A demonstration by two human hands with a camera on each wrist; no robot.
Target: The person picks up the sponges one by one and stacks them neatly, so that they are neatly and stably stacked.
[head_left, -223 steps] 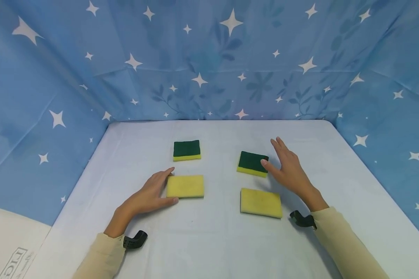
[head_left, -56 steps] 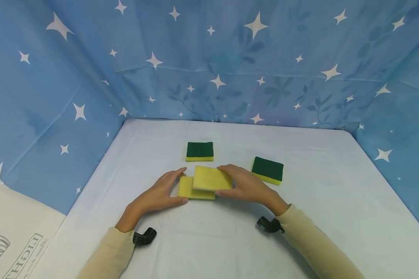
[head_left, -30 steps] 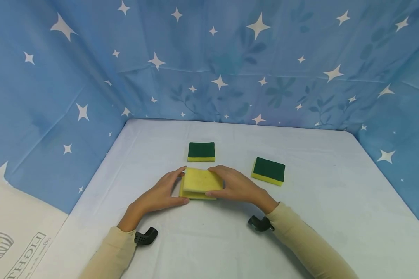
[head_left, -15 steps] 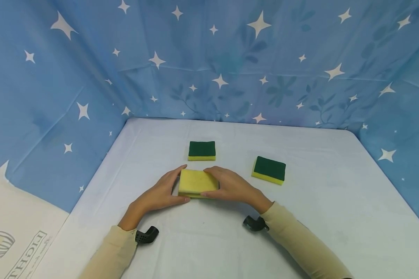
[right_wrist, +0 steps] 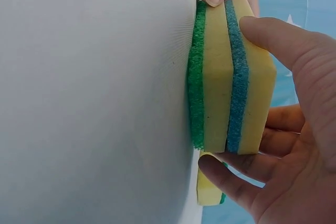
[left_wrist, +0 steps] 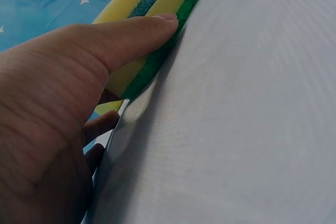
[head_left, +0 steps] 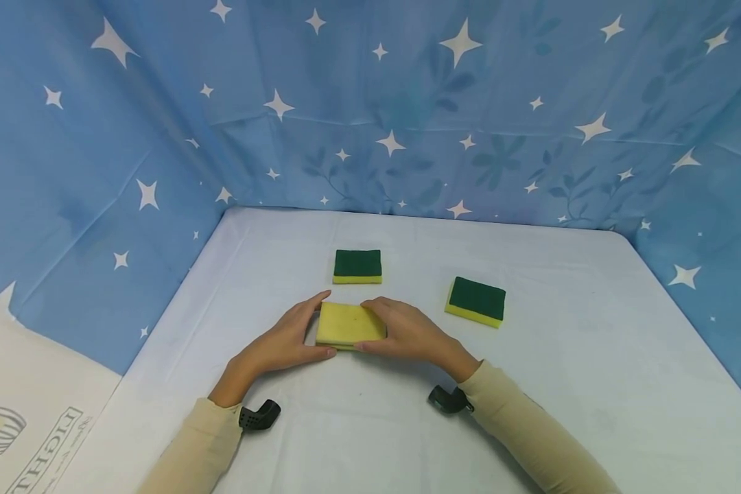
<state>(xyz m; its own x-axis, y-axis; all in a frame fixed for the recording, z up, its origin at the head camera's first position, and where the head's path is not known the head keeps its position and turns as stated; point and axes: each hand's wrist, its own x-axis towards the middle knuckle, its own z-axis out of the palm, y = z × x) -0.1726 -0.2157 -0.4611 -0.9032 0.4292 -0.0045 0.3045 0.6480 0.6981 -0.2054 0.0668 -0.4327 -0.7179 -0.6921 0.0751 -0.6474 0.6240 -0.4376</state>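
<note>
Two scouring sponges lie stacked, yellow side up and scouring layer down. The upper sponge [head_left: 348, 322] sits almost squarely over the lower sponge [right_wrist: 216, 87], which rests on the white-covered table. My left hand [head_left: 278, 345] holds the lower sponge at its left end, thumb on the front side. At the right end, my right hand [head_left: 416, 334] grips the upper sponge between thumb and fingers. In the right wrist view, the blue-looking scouring layer [right_wrist: 237, 82] of the upper sponge lies against the lower one's yellow foam. The left fingertips are partly hidden behind the stack.
Behind the stack lies a green-topped sponge [head_left: 357, 263]. Another green-topped sponge [head_left: 477, 300], slightly turned, is to the right. A blue star-patterned curtain [head_left: 370, 103] stands behind the table [head_left: 531, 384], and a printed cream cloth [head_left: 31, 384] covers the left front corner.
My right hand has brought the front-right yellow-topped sponge leftward and lowered it onto the left one. My left hand has stayed at the lower sponge. The head view has shifted slightly.
</note>
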